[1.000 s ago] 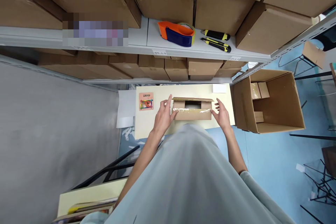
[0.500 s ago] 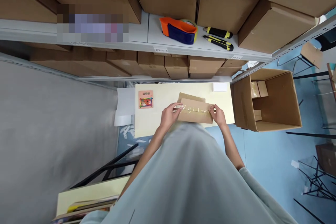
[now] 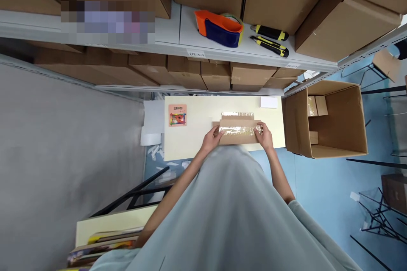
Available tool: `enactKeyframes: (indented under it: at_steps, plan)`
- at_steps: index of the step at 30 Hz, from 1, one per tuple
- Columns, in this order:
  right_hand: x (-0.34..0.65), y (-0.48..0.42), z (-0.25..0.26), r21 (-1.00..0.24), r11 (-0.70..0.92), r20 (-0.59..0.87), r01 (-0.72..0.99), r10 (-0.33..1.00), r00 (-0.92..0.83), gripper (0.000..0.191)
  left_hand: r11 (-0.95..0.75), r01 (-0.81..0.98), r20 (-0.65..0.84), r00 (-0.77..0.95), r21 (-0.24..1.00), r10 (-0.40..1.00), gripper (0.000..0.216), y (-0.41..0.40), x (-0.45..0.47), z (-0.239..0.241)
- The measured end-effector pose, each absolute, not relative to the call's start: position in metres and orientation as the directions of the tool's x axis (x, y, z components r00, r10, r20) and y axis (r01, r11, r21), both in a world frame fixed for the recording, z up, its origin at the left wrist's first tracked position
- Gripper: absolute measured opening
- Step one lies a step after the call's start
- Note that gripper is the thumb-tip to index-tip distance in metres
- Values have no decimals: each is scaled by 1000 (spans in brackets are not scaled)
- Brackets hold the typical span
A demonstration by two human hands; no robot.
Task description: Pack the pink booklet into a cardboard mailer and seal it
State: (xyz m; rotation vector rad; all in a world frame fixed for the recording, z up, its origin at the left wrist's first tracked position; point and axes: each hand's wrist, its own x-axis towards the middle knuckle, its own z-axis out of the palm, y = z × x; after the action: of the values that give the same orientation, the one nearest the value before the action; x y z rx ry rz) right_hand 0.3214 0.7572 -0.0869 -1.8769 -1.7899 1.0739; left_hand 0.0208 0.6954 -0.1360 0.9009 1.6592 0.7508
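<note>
A flat brown cardboard box (image 3: pixel 238 137) with a shiny strip of clear tape (image 3: pixel 240 130) along it is held close to my body, over the near edge of the cream table (image 3: pixel 193 142). My left hand (image 3: pixel 212 139) grips its left end, thumb on the taped face. At the right end my right hand (image 3: pixel 264 136) pinches it, thumb in front and fingers behind. Just beyond it shows another piece of cardboard (image 3: pixel 238 116) with tape along its far edge; whether it joins the held box I cannot tell.
A pink card (image 3: pixel 177 115) and a white box (image 3: pixel 269 102) lie on the table. A large open carton (image 3: pixel 338 118) with small boxes stands to the right. On the shelf (image 3: pixel 190 42) above are a tape dispenser (image 3: pixel 219 29) and two utility knives (image 3: pixel 270 40), among many cartons.
Both hands have turned the box level, and its tape now lies flatter and smoother. A taped edge has appeared on the cardboard behind it. My view has shifted slightly.
</note>
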Motion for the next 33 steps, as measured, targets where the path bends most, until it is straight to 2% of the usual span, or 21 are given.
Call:
enactKeyframes:
  at_steps: [10, 18, 22, 29, 33]
  plan:
    - [317, 753, -111, -668, -66, -217, 741, 970, -110, 48, 539, 46, -527, -156, 841, 836, 69, 702, 20, -147]
    - [321, 753, -108, -695, 33, -126, 719, 978, -167, 51, 533, 109, -498, -244, 839, 832, 55, 698, 25, -138]
    - [316, 751, -99, -632, 79, -50, 771, 989, -142, 51, 494, 104, -456, -260, 863, 851, 52, 695, 21, -131]
    - [287, 784, -71, -565, 254, 208, 785, 965, -162, 49, 329, 89, -290, -300, 940, 909, 56, 717, -2, -109]
    - [253, 840, -31, -518, 435, 405, 736, 883, -237, 46, 166, 191, -90, -351, 967, 932, 49, 772, -21, -80]
